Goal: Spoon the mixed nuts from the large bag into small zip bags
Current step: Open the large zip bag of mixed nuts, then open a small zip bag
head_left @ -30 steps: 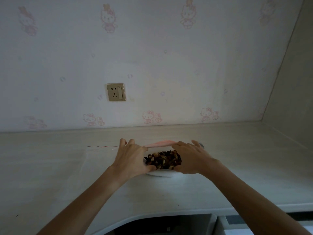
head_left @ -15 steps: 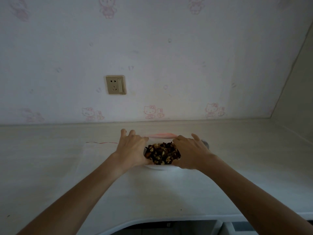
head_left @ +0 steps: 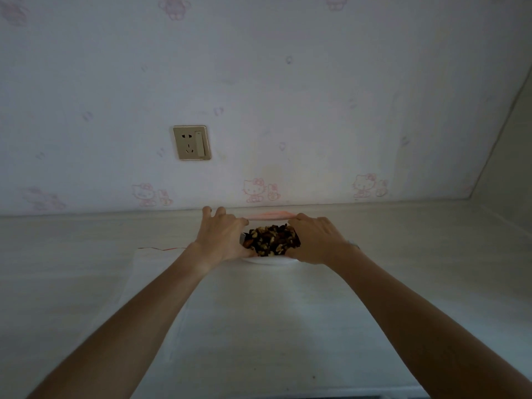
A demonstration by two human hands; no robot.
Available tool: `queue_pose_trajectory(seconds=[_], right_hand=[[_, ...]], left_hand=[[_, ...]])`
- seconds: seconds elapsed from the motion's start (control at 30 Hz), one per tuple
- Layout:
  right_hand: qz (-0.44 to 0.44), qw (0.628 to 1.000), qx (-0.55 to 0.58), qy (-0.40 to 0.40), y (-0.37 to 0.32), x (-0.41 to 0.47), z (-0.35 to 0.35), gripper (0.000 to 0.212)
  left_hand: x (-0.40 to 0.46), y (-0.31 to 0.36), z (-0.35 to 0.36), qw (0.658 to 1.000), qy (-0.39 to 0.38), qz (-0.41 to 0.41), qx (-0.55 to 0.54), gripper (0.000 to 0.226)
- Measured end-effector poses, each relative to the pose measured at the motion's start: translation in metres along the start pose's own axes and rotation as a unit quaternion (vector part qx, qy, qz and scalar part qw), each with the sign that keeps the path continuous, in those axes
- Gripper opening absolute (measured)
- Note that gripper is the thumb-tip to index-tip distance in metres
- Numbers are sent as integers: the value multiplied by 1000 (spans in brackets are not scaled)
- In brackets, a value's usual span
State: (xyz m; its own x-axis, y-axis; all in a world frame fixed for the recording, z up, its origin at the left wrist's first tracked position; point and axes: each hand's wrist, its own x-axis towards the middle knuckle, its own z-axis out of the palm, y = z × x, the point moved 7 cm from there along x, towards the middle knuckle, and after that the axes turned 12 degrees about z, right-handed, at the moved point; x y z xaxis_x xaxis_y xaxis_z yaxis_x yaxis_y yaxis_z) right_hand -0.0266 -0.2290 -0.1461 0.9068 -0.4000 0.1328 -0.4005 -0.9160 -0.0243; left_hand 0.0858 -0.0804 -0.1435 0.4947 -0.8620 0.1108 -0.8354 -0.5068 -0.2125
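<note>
Gripping the large bag (head_left: 270,256) from either side, the left hand (head_left: 223,236) and the right hand (head_left: 315,240) curl their fingers round its edges and hold the mouth spread, so the mixed nuts (head_left: 270,239) show between them. A pink zip strip (head_left: 269,216) runs along the bag's far rim. The bag sits on the pale countertop (head_left: 288,326), below and right of the wall socket (head_left: 192,142). Left of the bag lies a thin red thread (head_left: 165,249).
</note>
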Motion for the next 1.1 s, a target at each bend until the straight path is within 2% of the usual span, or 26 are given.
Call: queue_pose_trajectory(seconds=[0.13, 0.2, 0.3, 0.43, 0.57, 0.67, 0.77, 0.83, 1.0, 1.1], right_hand=[[-4, 999, 11, 42, -1, -10, -13, 39], [-4, 994, 51, 100, 0, -24, -27, 24], [-28, 980, 120, 158, -6, -56, -42, 22], [-79, 978, 164, 102, -34, -100, -27, 29], [-141, 978, 153, 31, -66, -124, 6, 43], [-120, 974, 189, 16, -77, -126, 22, 41], [-123, 975, 176, 48, -79, -128, 34, 40], [-121, 974, 180, 57, -76, -128, 37, 40], [-123, 973, 186, 61, -76, -126, 38, 37], [-121, 971, 196, 66, -76, -127, 36, 35]], left_hand=[[-16, 0, -9, 999, 25, -9, -41, 71], [-30, -3, -21, 993, 79, -17, -89, 54], [-64, -8, -37, 973, 170, -17, -155, 36], [-118, -22, -29, 947, 191, -54, -252, 24], [-171, -46, -18, 924, 240, -123, -272, 7], [-201, -59, -8, 921, 252, -170, -242, 14], [-212, -59, 17, 946, 166, -187, -205, 36], [-216, -57, 31, 949, 140, -200, -201, 40], [-224, -63, 30, 916, 225, -208, -259, 15], [-233, -65, 22, 898, 290, -217, -251, 8]])
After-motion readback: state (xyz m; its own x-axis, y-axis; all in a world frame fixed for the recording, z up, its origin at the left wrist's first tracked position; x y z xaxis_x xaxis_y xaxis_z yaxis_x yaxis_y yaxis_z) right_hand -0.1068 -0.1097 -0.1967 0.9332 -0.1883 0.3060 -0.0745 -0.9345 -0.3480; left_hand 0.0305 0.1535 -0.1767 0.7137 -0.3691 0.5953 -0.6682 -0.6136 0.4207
